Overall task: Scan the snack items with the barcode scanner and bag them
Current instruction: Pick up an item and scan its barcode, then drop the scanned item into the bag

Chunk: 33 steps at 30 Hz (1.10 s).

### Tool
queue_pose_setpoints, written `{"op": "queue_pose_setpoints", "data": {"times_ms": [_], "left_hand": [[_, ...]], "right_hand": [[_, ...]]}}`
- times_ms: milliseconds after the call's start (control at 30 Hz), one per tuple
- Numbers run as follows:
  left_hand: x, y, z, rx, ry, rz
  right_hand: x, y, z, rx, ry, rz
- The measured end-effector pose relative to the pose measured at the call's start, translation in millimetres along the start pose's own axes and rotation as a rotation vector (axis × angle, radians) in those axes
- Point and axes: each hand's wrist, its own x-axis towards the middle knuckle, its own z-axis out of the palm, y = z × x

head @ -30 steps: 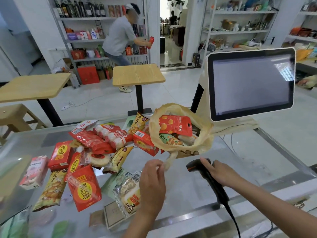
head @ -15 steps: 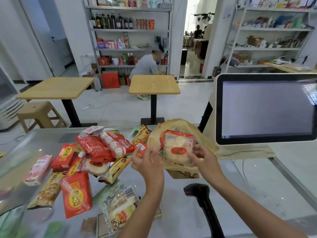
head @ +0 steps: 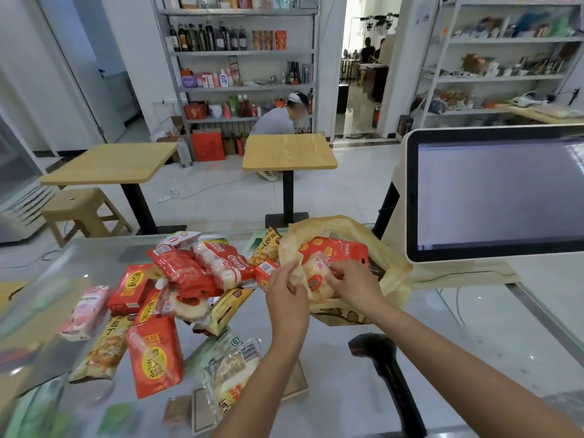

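A: A shop floor, with shelves of bottles [head: 240, 52] at the back and two wooden café tables [head: 289, 151] in the middle. Up close is a glass-topped desk [head: 474, 327] with a white-framed till screen [head: 496, 197] on the right. Where is the item being worked on?

B: It's in the mouth of the thin yellowish plastic bag [head: 392, 273], which sits on the desk in front of the screen. The item is a clear-and-red packet of pale round cakes [head: 316, 276], lying over a red pouch [head: 338, 248] already inside.

A: And the hands?

B: The left hand [head: 286, 289] pinches the bag's near rim, fingers curled into the film and holding the mouth apart. The right hand [head: 354, 284] is on top of the packet, fingers curled onto the wrapper, gripping it.

A: How would that packet handle?

B: Light, I'd judge, with slick, crinkly film and crumbly cakes inside. Better to take it by a sealed edge or flat across its face than to squeeze the middle. The bag looks limp and would likely fold shut without a hold on its rim.

A: The scanner?

B: The black handheld barcode scanner [head: 376, 349] sits on the desk beside the right forearm, neither hand on it. A heap of unbagged snack packets [head: 189, 279] lies to the left, so most of the job seems undone
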Motion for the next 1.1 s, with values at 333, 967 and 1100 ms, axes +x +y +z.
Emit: {"op": "queue_pose_setpoints", "data": {"times_ms": [333,967,1100], "left_hand": [[-32.3,-93.5,-65.6,0.761,0.027,0.363],[-72.0,-106.2,-87.3,0.876,-0.223,0.520],[-90.9,-127.0,-105.1,0.960,-0.349,0.628]], "right_hand": [[-72.9,32.8,2.9,0.032,0.378,0.097],[-131.3,42.0,14.5,0.585,-0.134,0.620],[-130.8,39.9,14.2,0.632,-0.125,0.625]]}}
